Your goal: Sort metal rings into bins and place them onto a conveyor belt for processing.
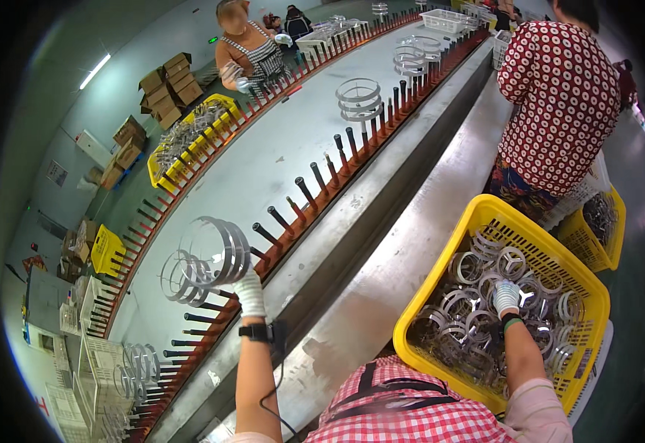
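Note:
My left hand (249, 294), in a white knit glove, is at the near rim of the conveyor. Its fingers close on the lower edge of a metal ring frame (226, 247), made of several thin bands, which stands over the dark-tipped pegs; part of the fingers is hidden behind it. On the other side, my gloved right hand (506, 297) reaches down into a yellow plastic basket (405, 332). There its fingers curl onto a metal ring frame (528, 293) with a spoked end, among many similar frames. The fingertips are partly buried.
Upright pegs (306, 193) line both rims of the curved conveyor (263, 173); some carry ring frames (359, 100). A steel ledge (367, 310) runs alongside. One person (559, 103) stands ahead at right, another (252, 52) across the belt. A second yellow basket (614, 244) sits beyond mine.

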### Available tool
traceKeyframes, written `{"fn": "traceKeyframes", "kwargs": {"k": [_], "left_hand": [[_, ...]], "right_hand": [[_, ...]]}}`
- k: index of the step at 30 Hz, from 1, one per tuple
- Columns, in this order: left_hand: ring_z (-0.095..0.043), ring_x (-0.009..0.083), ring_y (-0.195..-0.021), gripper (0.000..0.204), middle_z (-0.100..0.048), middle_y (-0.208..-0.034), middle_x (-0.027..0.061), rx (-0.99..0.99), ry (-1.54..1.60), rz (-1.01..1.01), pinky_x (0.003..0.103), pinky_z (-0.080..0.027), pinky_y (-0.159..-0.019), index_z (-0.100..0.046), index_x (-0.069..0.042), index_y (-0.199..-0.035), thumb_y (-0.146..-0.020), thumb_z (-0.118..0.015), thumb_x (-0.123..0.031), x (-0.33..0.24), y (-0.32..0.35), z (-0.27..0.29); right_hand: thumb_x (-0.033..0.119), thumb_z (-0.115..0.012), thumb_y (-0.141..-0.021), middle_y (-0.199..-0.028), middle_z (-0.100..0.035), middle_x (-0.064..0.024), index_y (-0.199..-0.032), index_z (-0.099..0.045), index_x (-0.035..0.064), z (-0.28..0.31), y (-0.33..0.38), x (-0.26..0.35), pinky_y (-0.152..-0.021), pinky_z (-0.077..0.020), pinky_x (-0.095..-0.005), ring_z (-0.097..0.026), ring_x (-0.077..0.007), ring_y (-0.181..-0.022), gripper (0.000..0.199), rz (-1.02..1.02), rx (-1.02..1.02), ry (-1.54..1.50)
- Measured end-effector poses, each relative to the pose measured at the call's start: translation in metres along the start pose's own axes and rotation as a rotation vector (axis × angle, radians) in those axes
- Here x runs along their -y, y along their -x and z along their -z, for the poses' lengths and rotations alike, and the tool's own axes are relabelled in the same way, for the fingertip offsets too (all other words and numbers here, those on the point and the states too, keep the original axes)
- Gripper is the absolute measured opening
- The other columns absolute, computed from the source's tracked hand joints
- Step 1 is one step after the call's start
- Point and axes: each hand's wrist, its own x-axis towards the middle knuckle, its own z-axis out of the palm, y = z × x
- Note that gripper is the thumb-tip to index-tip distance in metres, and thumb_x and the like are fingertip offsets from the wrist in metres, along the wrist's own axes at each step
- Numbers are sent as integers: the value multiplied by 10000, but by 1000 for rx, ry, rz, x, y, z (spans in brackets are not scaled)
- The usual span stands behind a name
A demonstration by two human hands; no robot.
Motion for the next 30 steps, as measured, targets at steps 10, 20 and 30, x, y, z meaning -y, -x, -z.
{"fn": "traceKeyframes", "kwargs": {"k": [10,20,30], "left_hand": [[-537,161,-933,394,-568,-1127,106,-163,1627,733,278,-421,-855,-459,-10,-1228,-875,-584,-133,50,9,-99],[-575,214,-992,364,-586,-1141,158,32,1310,731,311,-453,-854,-478,65,-1213,-903,-503,-124,82,-19,-95],[-555,208,-905,363,-594,-1081,133,353,761,673,297,-449,-831,-528,24,-1161,-859,-593,-165,101,-20,-104]], "right_hand": [[142,-562,-736,-876,-660,-149,-841,-672,84,12,-18,1,-779,-466,-419,-625,-297,-877,162,-14,94,4],[218,-570,-764,-874,-658,-155,-836,-691,73,53,-48,-27,-697,-489,-421,-635,-302,-835,202,-50,61,-62],[239,-536,-786,-863,-666,-137,-851,-681,66,83,-95,-80,-699,-476,-429,-634,-288,-796,234,-138,119,6]]}}
